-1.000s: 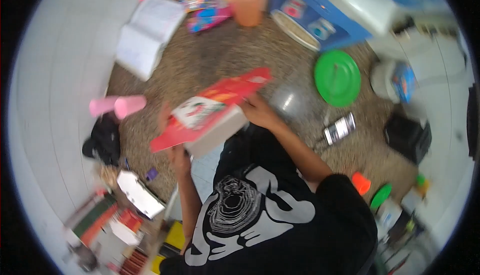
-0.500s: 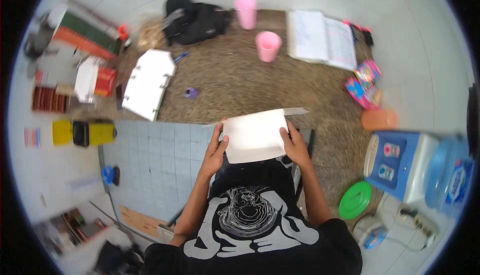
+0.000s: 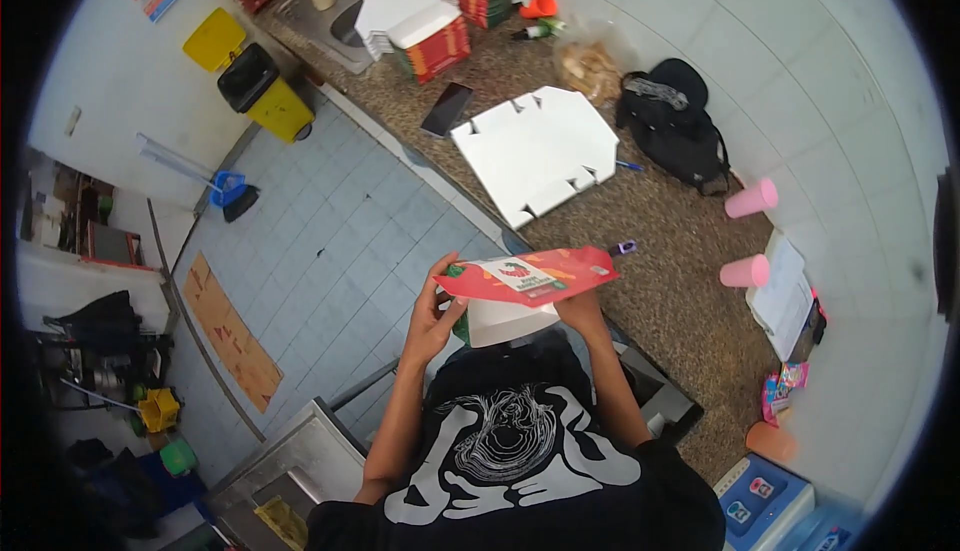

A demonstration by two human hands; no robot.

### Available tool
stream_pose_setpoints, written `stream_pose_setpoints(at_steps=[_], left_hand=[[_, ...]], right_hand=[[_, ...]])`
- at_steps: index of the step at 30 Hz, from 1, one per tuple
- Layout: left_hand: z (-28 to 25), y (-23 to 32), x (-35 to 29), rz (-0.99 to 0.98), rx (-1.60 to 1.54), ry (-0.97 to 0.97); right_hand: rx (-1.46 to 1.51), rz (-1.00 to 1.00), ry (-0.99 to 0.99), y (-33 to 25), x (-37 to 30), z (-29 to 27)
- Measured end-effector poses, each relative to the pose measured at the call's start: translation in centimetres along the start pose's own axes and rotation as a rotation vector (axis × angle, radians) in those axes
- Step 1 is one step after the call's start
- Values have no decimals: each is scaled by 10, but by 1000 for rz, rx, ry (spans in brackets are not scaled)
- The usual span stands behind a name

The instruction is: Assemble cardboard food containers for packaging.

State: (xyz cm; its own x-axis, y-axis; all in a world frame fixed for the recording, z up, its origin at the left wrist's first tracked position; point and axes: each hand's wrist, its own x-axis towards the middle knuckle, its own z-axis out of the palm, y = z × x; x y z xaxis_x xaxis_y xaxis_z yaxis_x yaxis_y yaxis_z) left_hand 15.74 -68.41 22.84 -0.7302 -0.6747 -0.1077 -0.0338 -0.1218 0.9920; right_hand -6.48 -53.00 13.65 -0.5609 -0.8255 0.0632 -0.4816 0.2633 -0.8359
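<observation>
A small cardboard box (image 3: pixel 505 321), white inside with a red printed lid (image 3: pixel 575 269), is held between both hands in front of my black shirt. The lid leans over the box, leaving a gap on the side nearest me. My left hand (image 3: pixel 430 319) grips the left side, its thumb at the near edge and fingers behind. My right hand (image 3: pixel 582 313) is at the right side, its fingers mostly hidden beneath the lid. Just past the box, on the counter, lies a small purple-ended object (image 3: pixel 625 248). Beyond it is a flat white cardboard blank (image 3: pixel 545 151) with slots.
On the speckled counter (image 3: pixel 680 291) are a phone (image 3: pixel 447 109), a blue pen (image 3: pixel 629 166), a black bag (image 3: pixel 680 131), pink cups (image 3: pixel 750 199) and an open notebook (image 3: pixel 782 291). Folded boxes (image 3: pixel 440 49) stand by the sink. A yellow bin (image 3: pixel 270 101) stands on the tiled floor.
The box's lid has swung over, so its red printed face shows instead of the white inside. My right hand has slipped under the lid. The view has turned left.
</observation>
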Motion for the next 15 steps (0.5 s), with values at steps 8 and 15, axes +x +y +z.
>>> stream_pose_setpoints(at_steps=[8,15], left_hand=[[-67,24,79,13,-89,175],[-150,15,233,158,394,96]], right_hand=[[-164,-160,11,-23,111,35],[163,-73,-81,96,251,47]])
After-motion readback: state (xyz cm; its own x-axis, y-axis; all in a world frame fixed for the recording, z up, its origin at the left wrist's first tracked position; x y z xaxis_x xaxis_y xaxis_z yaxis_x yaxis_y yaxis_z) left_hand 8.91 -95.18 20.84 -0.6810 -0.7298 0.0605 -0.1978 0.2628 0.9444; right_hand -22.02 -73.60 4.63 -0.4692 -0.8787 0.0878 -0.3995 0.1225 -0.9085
